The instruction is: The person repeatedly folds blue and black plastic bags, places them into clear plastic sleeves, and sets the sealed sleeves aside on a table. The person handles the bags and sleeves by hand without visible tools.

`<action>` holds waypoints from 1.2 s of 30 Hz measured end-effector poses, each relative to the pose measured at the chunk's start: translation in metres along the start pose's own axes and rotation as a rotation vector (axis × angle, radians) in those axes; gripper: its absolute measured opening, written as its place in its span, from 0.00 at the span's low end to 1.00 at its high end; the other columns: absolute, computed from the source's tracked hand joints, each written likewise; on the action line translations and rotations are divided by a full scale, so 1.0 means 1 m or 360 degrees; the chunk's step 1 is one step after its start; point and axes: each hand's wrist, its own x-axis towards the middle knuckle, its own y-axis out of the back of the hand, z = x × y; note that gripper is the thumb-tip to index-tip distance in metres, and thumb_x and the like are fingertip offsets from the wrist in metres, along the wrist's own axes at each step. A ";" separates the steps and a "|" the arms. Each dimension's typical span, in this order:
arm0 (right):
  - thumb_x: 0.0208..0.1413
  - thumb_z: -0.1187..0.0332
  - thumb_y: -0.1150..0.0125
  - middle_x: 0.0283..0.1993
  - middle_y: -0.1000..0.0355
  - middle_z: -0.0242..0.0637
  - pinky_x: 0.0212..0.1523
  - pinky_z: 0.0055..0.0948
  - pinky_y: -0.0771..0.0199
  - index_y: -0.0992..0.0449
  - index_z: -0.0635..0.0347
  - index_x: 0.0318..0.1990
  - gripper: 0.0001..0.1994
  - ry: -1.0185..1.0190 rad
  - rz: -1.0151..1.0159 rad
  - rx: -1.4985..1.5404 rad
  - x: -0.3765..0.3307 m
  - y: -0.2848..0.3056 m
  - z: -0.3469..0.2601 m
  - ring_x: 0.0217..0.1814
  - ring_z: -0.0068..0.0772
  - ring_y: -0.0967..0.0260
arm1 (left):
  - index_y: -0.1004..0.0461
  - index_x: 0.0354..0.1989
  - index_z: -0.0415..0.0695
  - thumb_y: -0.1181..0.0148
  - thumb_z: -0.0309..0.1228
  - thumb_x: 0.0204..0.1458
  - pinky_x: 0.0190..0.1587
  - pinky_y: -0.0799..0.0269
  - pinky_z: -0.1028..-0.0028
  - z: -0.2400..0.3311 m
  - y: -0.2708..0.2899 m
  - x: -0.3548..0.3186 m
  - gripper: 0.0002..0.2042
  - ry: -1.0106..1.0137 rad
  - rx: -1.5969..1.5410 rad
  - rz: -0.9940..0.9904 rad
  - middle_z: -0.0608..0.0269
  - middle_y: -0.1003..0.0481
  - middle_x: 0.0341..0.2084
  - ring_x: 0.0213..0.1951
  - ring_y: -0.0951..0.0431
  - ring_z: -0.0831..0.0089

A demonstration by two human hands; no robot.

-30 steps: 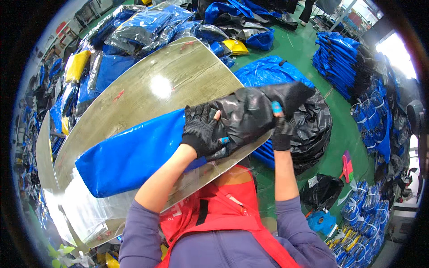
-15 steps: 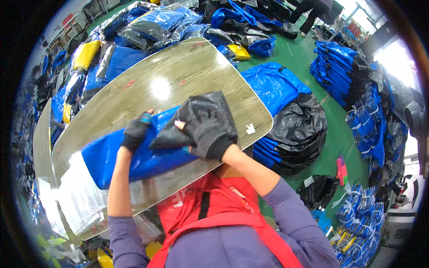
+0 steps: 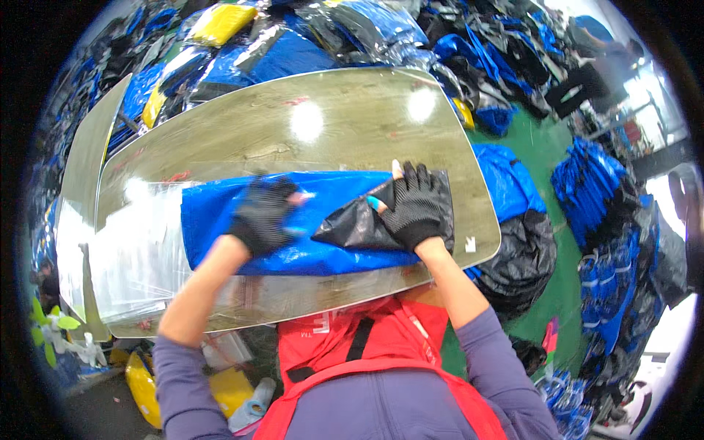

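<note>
Here's the blue-and-black sheet (image 3: 337, 199), folded lengthwise across the wood-grain table (image 3: 242, 150)! 2 gloved hands on show: the right (image 3: 419, 209) presses its black end, fingers apart; the left (image 3: 262, 214) blurs over blue, grip impossible to tell.

Spreads the right grip (image 3: 419, 205), black-gloved, over the black end (image 3: 356, 227) of a folded blue sheet (image 3: 334, 194), toward three o'clock on the worktop (image 3: 352, 121). Holds the left grip (image 3: 262, 216), gloved alike but blurred, over the blue toward nine, too smeared to tell whether touching. Has clear film (image 3: 132, 242) farther out at nine, wrapped packages (image 3: 282, 59) near twelve, a black-and-blue bundle (image 3: 517, 257) just past three.
</note>
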 end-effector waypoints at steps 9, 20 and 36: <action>0.52 0.38 0.52 0.72 0.52 0.49 0.62 0.78 0.69 0.42 0.37 0.67 0.35 0.0441 -0.0310 0.0269 0.006 -0.022 -0.108 0.73 0.63 0.59 | 0.36 0.59 0.34 0.42 0.59 0.46 0.59 0.40 0.55 -0.126 -0.077 -0.101 0.41 0.0974 0.0316 0.0970 0.36 0.31 0.51 0.56 0.32 0.45; 0.58 0.46 0.54 0.70 0.47 0.48 0.64 0.76 0.76 0.39 0.46 0.66 0.30 0.0336 -0.0029 0.0426 -0.006 -0.047 -0.115 0.74 0.59 0.60 | 0.39 0.61 0.39 0.38 0.43 0.53 0.51 0.28 0.64 -0.101 -0.029 -0.147 0.32 0.1158 -0.2733 0.0798 0.53 0.28 0.50 0.45 0.24 0.61; 0.60 0.64 0.55 0.39 0.25 0.42 0.40 0.39 0.26 0.27 0.55 0.47 0.13 0.0566 0.0421 0.0943 -0.073 -0.090 -0.087 0.39 0.42 0.26 | 0.28 0.39 0.39 0.42 0.40 0.54 0.32 0.28 0.70 0.119 0.057 0.107 0.15 0.0163 -0.2055 0.0580 0.64 0.28 0.27 0.32 0.25 0.74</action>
